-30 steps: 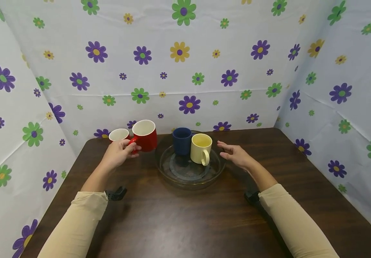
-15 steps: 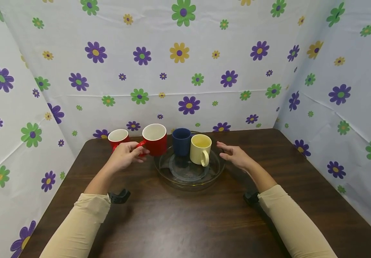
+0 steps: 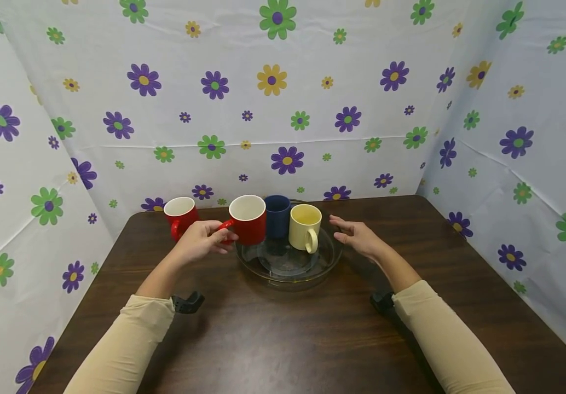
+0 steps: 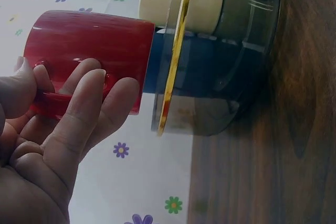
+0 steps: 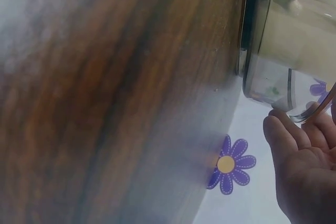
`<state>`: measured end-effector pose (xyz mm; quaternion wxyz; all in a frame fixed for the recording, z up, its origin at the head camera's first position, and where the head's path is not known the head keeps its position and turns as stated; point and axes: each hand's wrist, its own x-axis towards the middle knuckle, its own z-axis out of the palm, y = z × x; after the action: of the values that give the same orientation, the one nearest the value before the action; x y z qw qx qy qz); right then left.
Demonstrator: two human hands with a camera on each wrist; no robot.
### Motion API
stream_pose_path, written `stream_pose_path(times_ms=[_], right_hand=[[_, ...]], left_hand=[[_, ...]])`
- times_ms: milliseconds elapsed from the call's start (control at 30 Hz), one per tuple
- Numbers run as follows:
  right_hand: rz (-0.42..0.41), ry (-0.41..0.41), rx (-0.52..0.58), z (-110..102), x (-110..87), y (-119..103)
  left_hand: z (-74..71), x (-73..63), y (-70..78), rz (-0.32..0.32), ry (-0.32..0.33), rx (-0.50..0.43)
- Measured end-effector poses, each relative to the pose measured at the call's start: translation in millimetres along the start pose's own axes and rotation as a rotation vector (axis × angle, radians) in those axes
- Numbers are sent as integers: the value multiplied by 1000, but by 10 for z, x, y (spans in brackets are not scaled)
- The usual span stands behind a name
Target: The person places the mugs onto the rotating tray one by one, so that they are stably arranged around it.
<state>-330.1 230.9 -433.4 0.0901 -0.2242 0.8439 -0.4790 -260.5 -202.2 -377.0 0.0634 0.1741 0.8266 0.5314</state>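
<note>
My left hand [image 3: 203, 241] pinches the handle of a red mug [image 3: 248, 223] with a white inside. The mug is upright over the left side of a round clear glass dish [image 3: 294, 280]. In the left wrist view the mug's base [image 4: 142, 66] is right at the dish's gold rim [image 4: 176, 61]. A dark blue cup [image 3: 277, 219] and a pale yellow mug [image 3: 304, 232], handle toward me, stand inside the dish. My right hand [image 3: 359, 239] has its fingers extended at the dish's right side, fingertips by the glass in the right wrist view.
A second red mug [image 3: 183, 215] stands on the dark wooden table [image 3: 283, 339] at the back left, just behind my left hand. White flowered cloth [image 3: 189, 82] walls off the back and both sides of the table.
My left hand has carried the red mug to the right and lower, from beside the dish to over its left part, partly covering the blue cup. The right hand stays put.
</note>
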Motion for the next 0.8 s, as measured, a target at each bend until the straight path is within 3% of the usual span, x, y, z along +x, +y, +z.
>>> stream_pose_path(times_ms=[333,800], right_hand=[[30,-17,24,40,10,18],[35,-9,10,-4,18,-18]], left_hand=[[135,26,-60,21,-51,-30],[212,144,35,-4,-131,-24]])
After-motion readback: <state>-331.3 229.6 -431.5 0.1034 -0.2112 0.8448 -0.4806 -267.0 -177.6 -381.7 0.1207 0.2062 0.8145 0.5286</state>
